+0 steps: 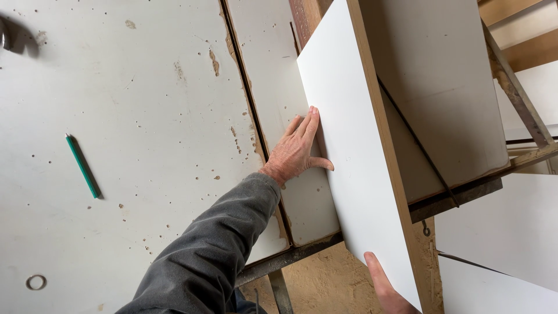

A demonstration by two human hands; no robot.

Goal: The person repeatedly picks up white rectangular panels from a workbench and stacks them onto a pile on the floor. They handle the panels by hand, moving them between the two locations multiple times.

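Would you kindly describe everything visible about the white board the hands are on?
The white board is a flat laminated panel with a raw, tan chipboard-like edge. It lies tilted across the worktable, overhanging its near end. The left hand presses flat on its left edge; the right hand grips its near corner.

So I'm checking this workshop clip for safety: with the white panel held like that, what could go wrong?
The white laminated panel juts past the workbench edge, so it could tip or slip; the right hand grips only its bottom corner. The left hand lies flat against its edge, where fingers might get pinched. The green pencil could roll.
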